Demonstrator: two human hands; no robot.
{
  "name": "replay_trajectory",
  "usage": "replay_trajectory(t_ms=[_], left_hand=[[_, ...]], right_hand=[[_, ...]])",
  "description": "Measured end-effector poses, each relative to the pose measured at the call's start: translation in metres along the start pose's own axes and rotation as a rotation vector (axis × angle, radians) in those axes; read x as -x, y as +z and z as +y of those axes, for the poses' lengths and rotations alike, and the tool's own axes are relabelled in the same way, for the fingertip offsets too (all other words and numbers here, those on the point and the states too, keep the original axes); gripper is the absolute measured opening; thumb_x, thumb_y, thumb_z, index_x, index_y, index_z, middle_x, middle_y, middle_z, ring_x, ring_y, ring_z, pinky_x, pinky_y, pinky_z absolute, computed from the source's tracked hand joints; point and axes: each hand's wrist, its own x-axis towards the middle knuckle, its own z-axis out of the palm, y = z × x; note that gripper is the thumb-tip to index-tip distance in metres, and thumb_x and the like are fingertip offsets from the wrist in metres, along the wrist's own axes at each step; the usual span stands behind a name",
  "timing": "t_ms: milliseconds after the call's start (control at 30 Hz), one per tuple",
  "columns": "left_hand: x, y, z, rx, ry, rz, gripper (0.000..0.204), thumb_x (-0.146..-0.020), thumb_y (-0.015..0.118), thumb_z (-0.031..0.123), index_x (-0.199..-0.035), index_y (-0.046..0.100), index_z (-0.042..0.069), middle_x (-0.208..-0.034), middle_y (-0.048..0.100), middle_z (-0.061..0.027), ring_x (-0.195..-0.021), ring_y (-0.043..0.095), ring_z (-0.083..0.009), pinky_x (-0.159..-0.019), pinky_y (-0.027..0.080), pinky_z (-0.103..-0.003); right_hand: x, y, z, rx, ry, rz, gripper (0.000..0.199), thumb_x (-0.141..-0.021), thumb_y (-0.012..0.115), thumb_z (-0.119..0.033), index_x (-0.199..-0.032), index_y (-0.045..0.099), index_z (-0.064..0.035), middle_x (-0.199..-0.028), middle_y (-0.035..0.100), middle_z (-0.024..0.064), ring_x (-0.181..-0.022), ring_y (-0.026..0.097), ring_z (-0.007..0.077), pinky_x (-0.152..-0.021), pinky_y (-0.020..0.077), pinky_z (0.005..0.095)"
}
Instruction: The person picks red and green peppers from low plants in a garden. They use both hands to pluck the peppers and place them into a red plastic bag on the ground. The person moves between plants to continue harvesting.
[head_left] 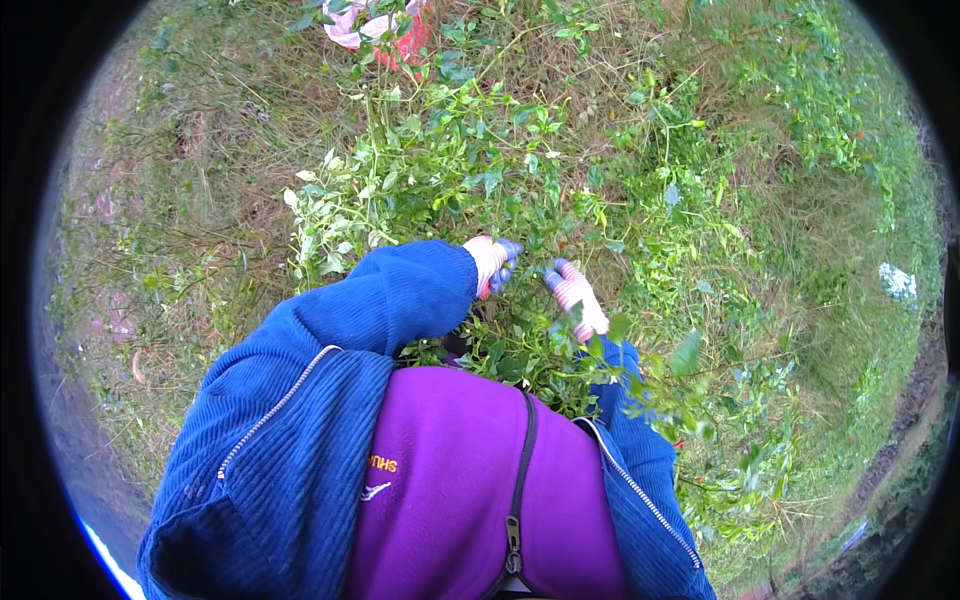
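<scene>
Both my hands wear pale pink-and-white striped knit gloves with blue-grey coated fingers. My left hand (pixel 493 264) is among the leaves of a green bushy plant (pixel 500 190) that looks like a chili plant. Its fingers are curled closed, and a small red spot shows just below them. My right hand (pixel 577 296) is a short way to the right, its fingers bent and pressed together at the stems. Whatever either hand pinches is too small or hidden by leaves to name. Leafy branches (pixel 510 345) stand between my hands and my body.
A white-and-red bag (pixel 385 30) lies at the far edge among the stalks. Dry grass (pixel 235 150) covers the ground on the left. More green plants (pixel 830 100) grow at the right, with a pale scrap (pixel 897 282) on the grass. Leaves overlap my right sleeve (pixel 625 385).
</scene>
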Motion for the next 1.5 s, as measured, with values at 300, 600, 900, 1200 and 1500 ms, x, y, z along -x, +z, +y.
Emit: replay_trajectory(t_ms=[300,600,900,1200,1500], left_hand=[[0.012,0.001,0.015,0.511,-0.208,-0.324,0.017,-0.096,0.059,0.029,-0.100,0.058,0.012,-0.061,0.049,0.0044,-0.044,0.040,-0.0049,-0.036,0.030,-0.022],[0.032,0.031,0.014,-0.097,0.095,0.002,0.015,-0.094,0.059,0.023,-0.099,0.062,0.009,-0.060,0.048,0.0023,-0.043,0.039,-0.0078,-0.037,0.026,-0.023],[0.026,0.031,0.008,-0.938,0.602,0.045,0.023,-0.091,0.062,0.023,-0.112,0.063,0.013,-0.070,0.061,-0.0048,-0.059,0.057,-0.0153,-0.055,0.047,-0.032],[0.047,0.039,0.008,-1.582,0.844,0.052,0.017,-0.090,0.061,0.025,-0.103,0.061,0.013,-0.086,0.066,-0.0153,-0.080,0.065,-0.0348,-0.070,0.051,-0.043],[0.038,0.028,-0.012,-1.498,0.906,0.124,0.020,-0.088,0.063,0.022,-0.100,0.060,0.006,-0.084,0.065,-0.0172,-0.082,0.064,-0.0354,-0.071,0.051,-0.044]], right_hand=[[0.020,0.017,0.043,-0.383,-0.119,0.148,0.021,-0.094,0.061,-0.011,-0.114,0.062,-0.0033,-0.102,0.065,0.0023,-0.090,0.057,0.0110,-0.080,0.0477,0.0247],[0.038,0.025,0.023,-0.287,-0.012,0.113,0.020,-0.095,0.061,-0.014,-0.112,0.062,-0.0029,-0.098,0.065,0.0018,-0.088,0.055,0.0102,-0.079,0.0473,0.0252],[0.054,0.029,0.000,-0.353,-0.071,0.203,0.017,-0.092,0.063,-0.014,-0.105,0.063,-0.0027,-0.088,0.063,-0.0003,-0.078,0.051,0.0085,-0.072,0.0455,0.0254],[0.055,0.023,-0.005,-0.275,-0.085,0.089,0.021,-0.090,0.066,-0.015,-0.104,0.064,-0.0011,-0.087,0.063,0.0005,-0.079,0.052,0.0093,-0.072,0.0445,0.0255],[0.054,0.027,-0.011,-0.272,-0.076,0.068,0.020,-0.088,0.067,-0.015,-0.101,0.066,-0.0008,-0.085,0.062,-0.0005,-0.076,0.050,0.0093,-0.071,0.0438,0.0261]])
